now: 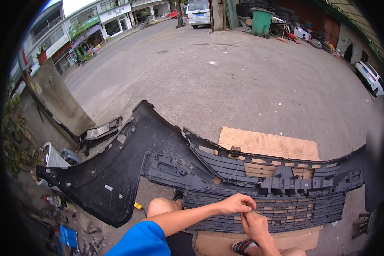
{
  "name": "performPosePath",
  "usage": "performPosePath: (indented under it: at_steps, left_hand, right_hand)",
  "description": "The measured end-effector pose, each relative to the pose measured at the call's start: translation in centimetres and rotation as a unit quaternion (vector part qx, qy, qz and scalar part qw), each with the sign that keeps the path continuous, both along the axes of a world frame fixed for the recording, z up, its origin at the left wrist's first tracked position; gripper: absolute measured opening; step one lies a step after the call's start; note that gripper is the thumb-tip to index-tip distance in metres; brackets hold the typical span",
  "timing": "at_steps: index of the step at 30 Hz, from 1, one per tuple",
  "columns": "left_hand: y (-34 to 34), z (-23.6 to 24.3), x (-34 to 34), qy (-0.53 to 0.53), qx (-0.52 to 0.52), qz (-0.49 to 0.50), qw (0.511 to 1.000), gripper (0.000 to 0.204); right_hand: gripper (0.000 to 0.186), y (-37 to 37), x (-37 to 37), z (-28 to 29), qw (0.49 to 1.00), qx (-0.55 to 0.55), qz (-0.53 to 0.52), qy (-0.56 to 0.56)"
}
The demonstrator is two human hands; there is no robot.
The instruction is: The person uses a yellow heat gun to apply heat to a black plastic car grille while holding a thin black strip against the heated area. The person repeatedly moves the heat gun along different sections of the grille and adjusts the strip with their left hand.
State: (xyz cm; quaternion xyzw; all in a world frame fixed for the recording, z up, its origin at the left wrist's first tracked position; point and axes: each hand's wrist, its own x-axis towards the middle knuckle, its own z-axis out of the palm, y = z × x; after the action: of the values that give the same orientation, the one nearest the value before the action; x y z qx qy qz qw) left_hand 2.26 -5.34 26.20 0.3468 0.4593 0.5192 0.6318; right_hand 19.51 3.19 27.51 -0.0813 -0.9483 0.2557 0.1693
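Observation:
A large black car bumper (160,138) lies in front of me with its ribbed inner side facing up. A slatted black grille (303,211) forms its lower middle part. My left hand (236,204) and my right hand (256,225) meet above the grille, fingertips pinched together. Whatever is between the fingers is too small or hidden to make out. A thin pale wire (236,170) hangs over the bumper's upper opening, beyond my hands.
Flattened cardboard (269,142) lies under the bumper. At the left stand a floor jack (100,131) and a concrete slab (57,96); tools and a blue case (68,236) lie below them. A green bin (261,22), tyres and parked vehicles are farther off.

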Motion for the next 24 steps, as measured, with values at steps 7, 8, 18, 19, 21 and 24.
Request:
performPosePath:
  at_steps: [7, 8, 18, 19, 21, 24]
  left_hand:
    - [-0.4, -0.5, -0.1, 0.043, -0.004, -0.001, 0.999, 0.02]
    - [-0.6, -0.6, -0.2, 0.037, -0.002, -0.001, 0.999, 0.02]
    - [1.2, -0.3, 0.0, 0.038, 0.012, -0.007, 0.999, 0.027]
    - [1.5, -0.6, 0.2, 0.051, 0.013, 0.001, 0.999, 0.028]
    - [0.8, -0.4, 0.3, 0.02, -0.025, 0.028, 0.999, 0.025]
    - [-1.2, 0.3, -1.0, 0.023, -0.067, 0.104, 0.992, 0.022]
  right_hand:
    - [0.016, -0.3, -0.2, -0.1, 1.0, 0.002, 0.008, 0.006]
    - [0.015, -0.6, -0.2, 0.0, 1.0, -0.003, 0.005, 0.001]
    - [0.015, 0.4, 0.7, -0.3, 0.999, 0.003, -0.048, 0.002]
    - [0.017, 0.7, 1.0, -0.1, 0.997, 0.011, -0.057, -0.048]
    - [0.023, 1.0, 0.8, -2.1, 0.998, 0.033, -0.007, -0.052]
    - [0.022, -0.3, -1.1, -2.0, 0.999, -0.041, 0.01, 0.017]
